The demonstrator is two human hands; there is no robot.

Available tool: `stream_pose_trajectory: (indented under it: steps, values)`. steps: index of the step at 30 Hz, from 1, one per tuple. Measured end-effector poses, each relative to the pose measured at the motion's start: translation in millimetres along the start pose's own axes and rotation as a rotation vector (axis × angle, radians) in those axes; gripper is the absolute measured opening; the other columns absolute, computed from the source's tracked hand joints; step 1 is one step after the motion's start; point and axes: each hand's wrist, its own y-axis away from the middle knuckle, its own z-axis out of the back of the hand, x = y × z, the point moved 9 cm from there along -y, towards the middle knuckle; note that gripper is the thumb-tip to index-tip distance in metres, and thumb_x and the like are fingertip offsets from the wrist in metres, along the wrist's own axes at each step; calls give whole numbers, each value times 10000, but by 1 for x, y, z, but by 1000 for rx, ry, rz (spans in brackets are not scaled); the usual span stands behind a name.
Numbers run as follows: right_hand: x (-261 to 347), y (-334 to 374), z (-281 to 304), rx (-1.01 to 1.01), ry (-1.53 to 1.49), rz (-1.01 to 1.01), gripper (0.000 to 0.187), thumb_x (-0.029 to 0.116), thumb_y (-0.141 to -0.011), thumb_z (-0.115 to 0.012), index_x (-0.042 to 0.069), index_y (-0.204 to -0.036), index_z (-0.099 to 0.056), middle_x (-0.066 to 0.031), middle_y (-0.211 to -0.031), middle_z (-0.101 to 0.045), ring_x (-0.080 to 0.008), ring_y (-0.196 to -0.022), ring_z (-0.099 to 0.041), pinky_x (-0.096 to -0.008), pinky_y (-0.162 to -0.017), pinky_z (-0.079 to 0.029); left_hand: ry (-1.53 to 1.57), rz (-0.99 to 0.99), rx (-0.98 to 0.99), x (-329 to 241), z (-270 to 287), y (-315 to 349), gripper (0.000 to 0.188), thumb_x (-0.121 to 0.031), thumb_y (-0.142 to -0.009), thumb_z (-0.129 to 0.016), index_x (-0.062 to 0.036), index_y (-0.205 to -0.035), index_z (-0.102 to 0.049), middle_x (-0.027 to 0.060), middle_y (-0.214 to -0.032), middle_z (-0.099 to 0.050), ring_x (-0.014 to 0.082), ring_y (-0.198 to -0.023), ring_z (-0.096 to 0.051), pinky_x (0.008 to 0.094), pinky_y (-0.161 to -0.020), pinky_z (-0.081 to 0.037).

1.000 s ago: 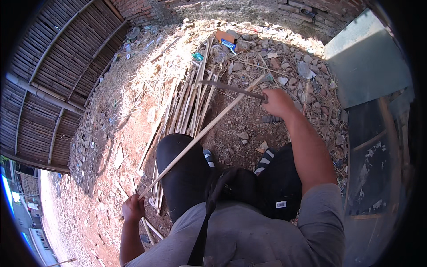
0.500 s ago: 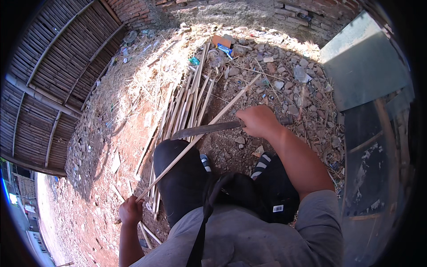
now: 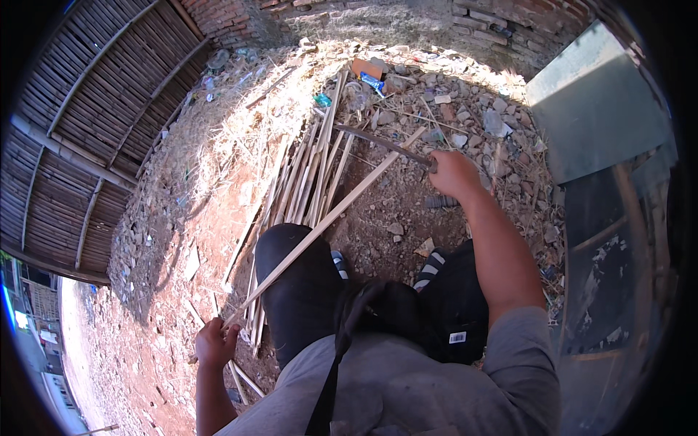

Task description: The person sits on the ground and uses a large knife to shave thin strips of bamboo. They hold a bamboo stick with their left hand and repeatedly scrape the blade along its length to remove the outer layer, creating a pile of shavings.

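My left hand (image 3: pixel 216 343) is closed round the lower end of a long, pale bamboo strip (image 3: pixel 349 199). The strip slants up to the right, passing over my bent left knee (image 3: pixel 291 251). Out ahead, my right hand (image 3: pixel 454 174) grips a machete by its handle, which the fingers hide. Its dark blade (image 3: pixel 382 142) points to the upper left and crosses the strip near the far end; whether the two touch I cannot tell. Beyond my left knee lies a bundle of similar strips (image 3: pixel 309 174) on the ground.
Rubble and stones (image 3: pixel 502 145) cover the ground ahead, with dry straw and litter. A woven bamboo panel (image 3: pixel 80 109) stands at left, a brick wall (image 3: pixel 407 25) behind. Grey and dark sheets (image 3: pixel 600 109) lean at right. My striped sandals (image 3: pixel 430 270) are below.
My right hand has moved forward and slightly right with the machete, whose blade has swung from across the strip's middle to near its far end. My left hand has stayed almost in place.
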Motion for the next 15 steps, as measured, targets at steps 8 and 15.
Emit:
stream_pose_trajectory:
  steps: [8, 15]
  values:
    - [1, -1, 5, 0, 1, 0, 405, 212, -826, -670, 139, -1224, -691, -139, -1013, -725, -343, -956, -695, -480, -848, -557, 38, -121, -74, -48, 26, -14, 226, -244, -839, -732, -63, -949, -653, 158, -813, -675, 364, -762, -678, 490, -678, -532]
    - [-6, -8, -14, 32, -69, 122, 377, 180, -809, -659, 110, -1178, -698, -156, -979, -722, -358, -931, -692, -491, -826, -555, 29, -95, -82, -58, -4, -22, 313, -365, -891, -721, -75, -882, -603, 164, -702, -651, 391, -652, -668, 501, -583, -515]
